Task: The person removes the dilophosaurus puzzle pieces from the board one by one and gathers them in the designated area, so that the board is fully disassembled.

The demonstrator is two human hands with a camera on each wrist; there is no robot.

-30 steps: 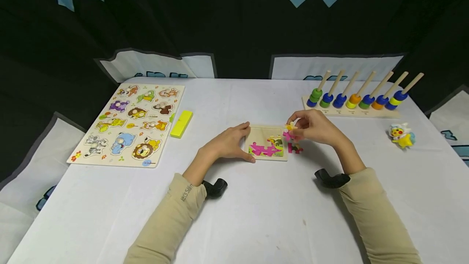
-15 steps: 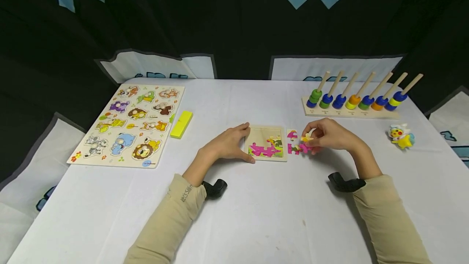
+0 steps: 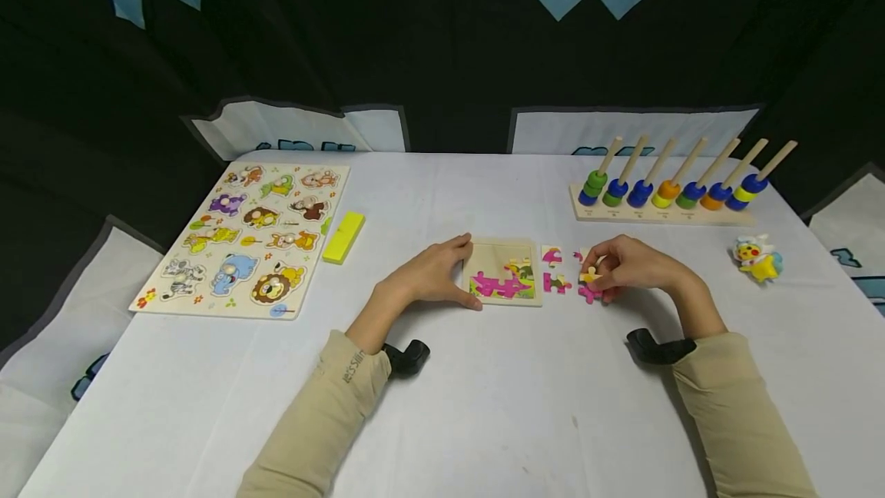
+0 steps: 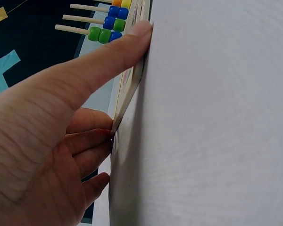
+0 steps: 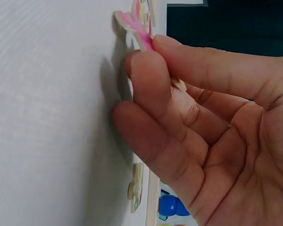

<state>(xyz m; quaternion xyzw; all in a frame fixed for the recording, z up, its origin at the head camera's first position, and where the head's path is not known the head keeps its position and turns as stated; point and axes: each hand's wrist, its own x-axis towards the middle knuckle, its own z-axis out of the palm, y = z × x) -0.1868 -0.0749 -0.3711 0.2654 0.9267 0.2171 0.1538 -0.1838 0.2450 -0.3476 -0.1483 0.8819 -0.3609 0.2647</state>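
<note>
A small wooden jigsaw tray (image 3: 501, 252) lies mid-table, its pink and green pieces (image 3: 499, 284) filling the lower and right parts. My left hand (image 3: 432, 271) holds its left side, thumb at the near corner and fingers at the far one; the left wrist view shows this thumb (image 4: 127, 44) along the tray edge. To the tray's right, my right hand (image 3: 632, 263) pinches a pink and yellow puzzle piece (image 3: 589, 277) between thumb and fingertips, just over the cloth. Beside it lie loose pieces, one pink and white (image 3: 551, 255) and one pink and green (image 3: 556, 283). Fingers partly hide another.
An animal peg puzzle board (image 3: 242, 240) lies at the left, with a yellow block (image 3: 343, 237) beside it. A bead stacking rack (image 3: 664, 210) stands at the back right. Nearer the right edge sits a small yellow figurine (image 3: 757, 258). White cloth covers the table (image 3: 512, 406).
My right hand has moved right from the tray's edge, carrying the pink and yellow puzzle piece, and has lowered it beside the loose pieces. The left hand stays on the tray.
</note>
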